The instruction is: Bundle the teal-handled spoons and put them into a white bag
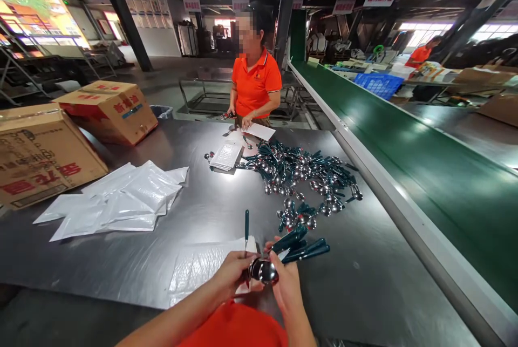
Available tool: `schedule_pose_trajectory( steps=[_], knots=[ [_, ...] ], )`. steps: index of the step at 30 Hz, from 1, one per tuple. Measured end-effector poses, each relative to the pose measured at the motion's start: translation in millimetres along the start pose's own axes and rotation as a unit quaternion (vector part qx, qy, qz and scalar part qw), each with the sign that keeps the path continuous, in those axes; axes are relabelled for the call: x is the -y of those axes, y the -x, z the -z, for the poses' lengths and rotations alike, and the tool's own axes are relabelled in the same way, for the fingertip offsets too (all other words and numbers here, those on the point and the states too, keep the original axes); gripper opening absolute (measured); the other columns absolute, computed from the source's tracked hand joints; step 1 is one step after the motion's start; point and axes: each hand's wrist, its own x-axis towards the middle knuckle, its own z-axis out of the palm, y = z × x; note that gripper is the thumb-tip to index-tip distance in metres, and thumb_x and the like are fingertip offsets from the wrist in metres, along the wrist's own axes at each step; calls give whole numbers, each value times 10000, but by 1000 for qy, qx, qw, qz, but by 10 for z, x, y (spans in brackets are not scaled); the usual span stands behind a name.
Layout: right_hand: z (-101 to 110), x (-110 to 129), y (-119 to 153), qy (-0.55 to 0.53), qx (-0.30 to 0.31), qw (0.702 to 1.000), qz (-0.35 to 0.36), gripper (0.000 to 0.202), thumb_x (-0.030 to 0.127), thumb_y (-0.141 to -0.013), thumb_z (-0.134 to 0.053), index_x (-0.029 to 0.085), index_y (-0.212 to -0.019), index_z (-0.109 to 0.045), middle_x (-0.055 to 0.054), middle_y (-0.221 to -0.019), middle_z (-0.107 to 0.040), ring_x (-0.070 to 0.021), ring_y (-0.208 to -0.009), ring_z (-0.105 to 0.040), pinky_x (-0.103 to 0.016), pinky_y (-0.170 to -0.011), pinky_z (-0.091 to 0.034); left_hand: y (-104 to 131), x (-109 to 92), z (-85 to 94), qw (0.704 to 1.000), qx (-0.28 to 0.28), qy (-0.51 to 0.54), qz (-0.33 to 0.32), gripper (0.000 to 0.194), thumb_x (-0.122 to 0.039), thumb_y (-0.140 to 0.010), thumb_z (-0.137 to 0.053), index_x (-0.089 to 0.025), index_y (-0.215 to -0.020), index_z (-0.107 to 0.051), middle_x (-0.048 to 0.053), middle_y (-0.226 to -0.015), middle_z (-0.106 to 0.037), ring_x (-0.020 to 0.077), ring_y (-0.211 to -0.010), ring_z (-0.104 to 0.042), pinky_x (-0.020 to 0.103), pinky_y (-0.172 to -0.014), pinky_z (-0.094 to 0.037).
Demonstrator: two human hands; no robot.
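Several spoons with dark green handles (295, 239) and shiny metal bowls (265, 271) are bunched between my hands, just over the near edge of the table. My right hand (288, 279) is closed around the bunch, handles pointing away to the right. My left hand (237, 271) is closed at the bowls, and a single spoon (246, 225) stands upright by its fingers, handle up. Below my left hand lies a white padded envelope (190, 266), flat on the table. Ahead of my right hand, a small cluster of spoons (297, 215) lies near a large heap of spoons (299, 166).
White padded envelopes (129, 201) are piled on the left of the metal table (356, 293). Two cardboard boxes (107, 109) stand behind them. Across the table, a person in orange (257, 82) handles spoons beside stacked envelopes (227, 155). A green conveyor belt (404, 147) borders the right side.
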Motion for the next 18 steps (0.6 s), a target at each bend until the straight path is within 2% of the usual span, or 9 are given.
schedule_pose_trajectory(
  steps=[3, 6, 9, 11, 13, 16, 18],
  knots=[
    [-7, -30, -1, -27, 11, 999, -34, 587, 335, -533, -866, 217, -1034, -583, -27, -916, -723, -208, -859, -676, -341, -812, -537, 29, -60, -48, 997, -44, -7, -59, 212, -153, -512, -779, -98, -705, -708, 34, -639, -691, 124, -555, -588, 240, -586, -452],
    [-23, -62, 3, -23, 13, 999, -28, 591, 315, -547, -860, 227, -1056, -574, -22, -933, -717, -223, -899, -676, -351, -824, -533, 48, -94, -66, 990, -83, -18, -113, 256, -103, -481, -720, -123, -736, -715, 28, -690, -710, 152, -619, -613, 261, -628, -451],
    [-71, -103, 3, -21, 15, 999, -30, 602, 322, -550, -852, 213, -1070, -569, -41, -944, -715, -250, -918, -673, -367, -795, -538, 27, -55, -52, 979, -115, -28, -163, 425, -58, -468, -668, -147, -881, -719, -10, -658, -694, 146, -615, -595, 252, -605, -434],
    [-115, -127, 1, -30, 6, 999, -25, 588, 332, -531, -854, 207, -1036, -580, -43, -937, -715, -256, -904, -675, -368, -780, -541, -8, 1, -37, 978, -116, -27, -169, 484, -36, -450, -652, -142, -918, -712, -9, -641, -692, 147, -607, -591, 244, -576, -426],
    [-149, -144, -7, -32, -7, 999, -9, 529, 338, -522, -854, 207, -967, -601, -36, -912, -717, -247, -869, -678, -361, -774, -540, -46, 56, -24, 982, -108, -19, -154, 391, -51, -448, -654, -128, -827, -710, 15, -647, -701, 153, -589, -595, 243, -541, -426],
    [-160, -169, -42, 15, -2, 1000, 23, 372, 380, -586, -818, 189, -849, -637, -36, -821, -717, -225, -781, -674, -346, -743, -537, -79, 105, -16, 987, -90, -5, -131, 194, -146, -507, -681, -127, -700, -683, 33, -656, -697, 145, -577, -604, 244, -542, -452],
    [-141, -190, -84, 52, -12, 997, 49, 329, 419, -619, -791, 172, -789, -655, -42, -758, -710, -216, -727, -663, -335, -701, -533, -73, 109, -14, 990, -78, -9, -120, 207, -230, -554, -703, -132, -736, -683, 23, -633, -680, 131, -529, -584, 233, -497, -438]
  ],
)
